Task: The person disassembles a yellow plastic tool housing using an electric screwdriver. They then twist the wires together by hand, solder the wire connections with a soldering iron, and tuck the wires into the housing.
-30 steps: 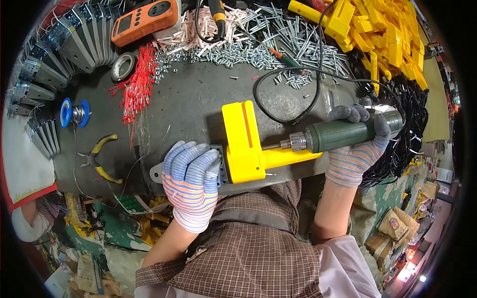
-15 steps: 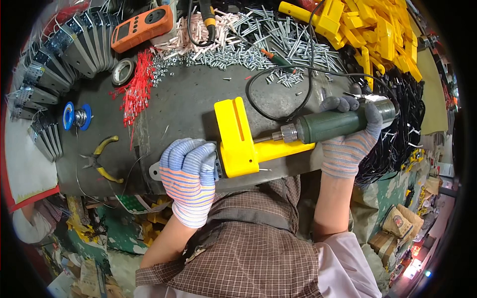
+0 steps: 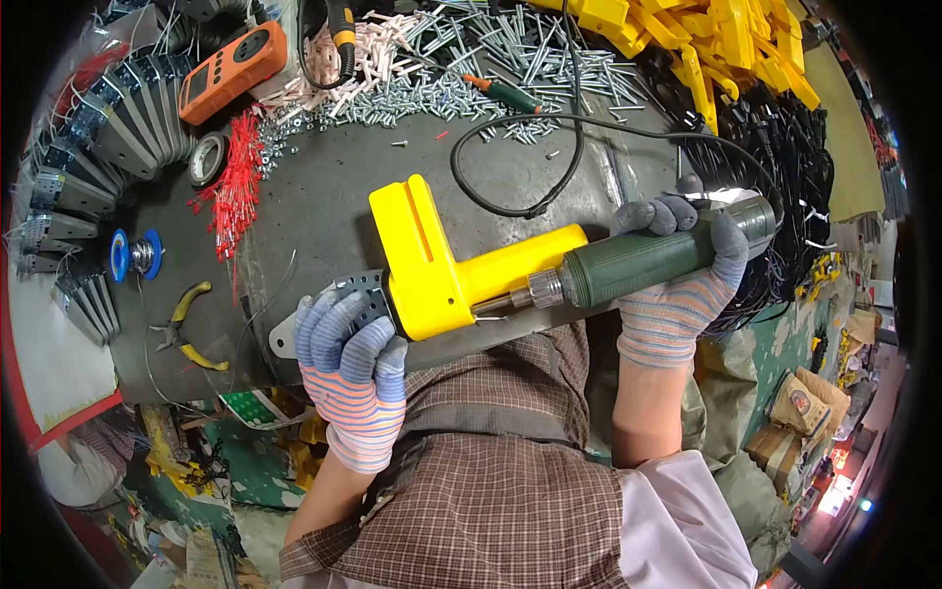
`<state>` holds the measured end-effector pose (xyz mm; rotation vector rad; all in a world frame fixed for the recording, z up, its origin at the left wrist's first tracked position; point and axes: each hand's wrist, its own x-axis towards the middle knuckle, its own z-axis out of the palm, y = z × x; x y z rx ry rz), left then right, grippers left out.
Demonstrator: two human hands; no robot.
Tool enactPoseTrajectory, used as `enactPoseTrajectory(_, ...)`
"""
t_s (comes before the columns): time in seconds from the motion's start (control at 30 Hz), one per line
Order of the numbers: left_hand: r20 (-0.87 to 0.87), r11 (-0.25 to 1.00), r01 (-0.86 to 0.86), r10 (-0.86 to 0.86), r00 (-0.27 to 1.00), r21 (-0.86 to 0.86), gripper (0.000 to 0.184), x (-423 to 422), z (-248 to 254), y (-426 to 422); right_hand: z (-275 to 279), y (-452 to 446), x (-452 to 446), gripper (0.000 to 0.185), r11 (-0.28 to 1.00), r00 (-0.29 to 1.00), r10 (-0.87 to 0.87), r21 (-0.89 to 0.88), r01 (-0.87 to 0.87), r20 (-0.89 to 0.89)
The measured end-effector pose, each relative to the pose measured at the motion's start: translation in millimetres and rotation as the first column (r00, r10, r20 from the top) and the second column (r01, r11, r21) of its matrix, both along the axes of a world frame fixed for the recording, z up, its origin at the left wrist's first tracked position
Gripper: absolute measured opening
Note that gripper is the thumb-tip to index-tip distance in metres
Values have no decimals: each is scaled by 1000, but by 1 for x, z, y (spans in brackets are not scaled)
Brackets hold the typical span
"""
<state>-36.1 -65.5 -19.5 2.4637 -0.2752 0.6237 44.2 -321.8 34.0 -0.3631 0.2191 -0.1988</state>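
Observation:
My left hand [image 3: 350,368], in a striped glove, grips a grey metal plate [image 3: 284,340] with rows of small holes. A yellow plastic housing [image 3: 422,265] with a slot and a handle is joined to the plate's right end. My right hand [image 3: 677,280], also gloved, is wrapped round a green electric screwdriver [image 3: 633,265]. The tool's bit points left, along the lower side of the yellow handle, and reaches the housing's lower right edge. A thin pin or screw sticks out just below the bit. Whether the bit touches a screw is hidden.
Behind lie screws [image 3: 392,103], red-tipped parts [image 3: 236,187], an orange meter [image 3: 234,71] and yellow housings [image 3: 731,44]. Pliers [image 3: 184,327] and a solder spool [image 3: 137,256] are at left. A black cord [image 3: 461,177] loops behind the tool; black cables [image 3: 775,167] lie at right.
The housing and plate have tilted, their handle end now higher. The bit has moved from above the handle to its lower side. The whole view has shifted, so the table items appear further left.

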Motion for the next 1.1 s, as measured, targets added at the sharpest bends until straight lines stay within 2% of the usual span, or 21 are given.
enactPoseTrajectory(0.17,13,993,6,-7,1000,121,21,0,2,0,1,4,-3,29,1000,1000,7,27,-8,31)
enactPoseTrajectory(0.27,-76,983,90,-78,994,159,23,5,21,10,1,3,-2,42,1000,1000,13,13,-13,26)
enactPoseTrajectory(0.3,-105,985,114,-101,989,127,26,12,28,19,2,3,-1,47,1000,999,29,-9,-28,31)
enactPoseTrajectory(0.37,-175,988,-19,-8,985,-151,29,33,32,37,2,3,-2,53,999,999,32,-6,-32,39)
enactPoseTrajectory(0.43,73,987,-108,99,992,120,24,75,29,56,3,3,-1,51,999,999,28,-25,-27,40)
enactPoseTrajectory(0.5,-18,939,-151,164,986,309,18,114,26,70,3,3,-2,51,999,999,21,-37,-20,26)
enactPoseTrajectory(0.53,-11,941,-151,162,987,302,18,128,21,75,3,2,-1,51,999,1000,10,-41,-9,10)
enactPoseTrajectory(0.6,-83,856,-108,172,982,505,19,149,12,78,3,3,-1,51,999,1000,14,-39,-13,21)
enactPoseTrajectory(0.63,-82,858,-104,167,983,503,19,154,12,78,3,3,-2,51,999,999,21,-32,-20,25)
enactPoseTrajectory(0.7,-69,744,-120,218,974,658,19,161,17,75,3,2,-1,51,999,1000,19,-45,-18,20)
enactPoseTrajectory(0.77,-56,713,-141,245,968,687,17,165,17,74,2,1,-1,50,998,1000,27,-59,-26,14)
enactPoseTrajectory(0.83,-26,796,-150,204,979,587,16,163,18,74,1,-1,0,49,997,998,58,-45,-57,26)
enactPoseTrajectory(0.87,-67,877,-119,169,983,465,13,153,21,73,2,-1,1,49,997,998,60,-47,-58,25)
enactPoseTrajectory(0.93,-149,991,-110,121,981,79,10,116,37,58,3,1,-1,50,996,997,65,-55,-63,37)
enactPoseTrajectory(0.97,-92,985,-124,113,989,-121,10,90,40,48,4,2,-2,50,997,998,57,-52,-56,24)
enactPoseTrajectory(1.03,-144,971,-103,72,987,-217,14,39,41,35,6,4,-1,48,999,999,42,-36,-40,34)
enactPoseTrajectory(1.07,-95,967,-122,103,990,-223,18,16,29,26,6,3,-1,48,997,998,42,-61,-40,38)
enactPoseTrajectory(1.1,-150,944,-135,93,984,-301,21,-3,20,20,5,3,0,48,997,998,45,-61,-43,32)
